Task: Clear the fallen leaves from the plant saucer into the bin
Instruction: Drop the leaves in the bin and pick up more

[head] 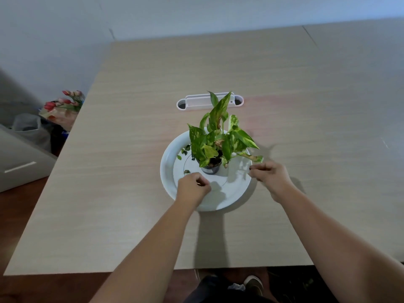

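Now both hands work the saucer (169,169) — left hand (192,186) clenched, right hand (270,174) pinching, contents unclear. Next, probably the far-left leaves (184,150).

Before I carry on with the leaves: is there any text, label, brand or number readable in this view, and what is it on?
None can be read.
Small dark pot: no label visible.
White saucer: plain, no markings.
White cable tray set in the table: no lettering.
Wrapped flowers on the floor: wrapping too blurred to tell any print.
Grey cabinet at left: a pale strip only, no text.
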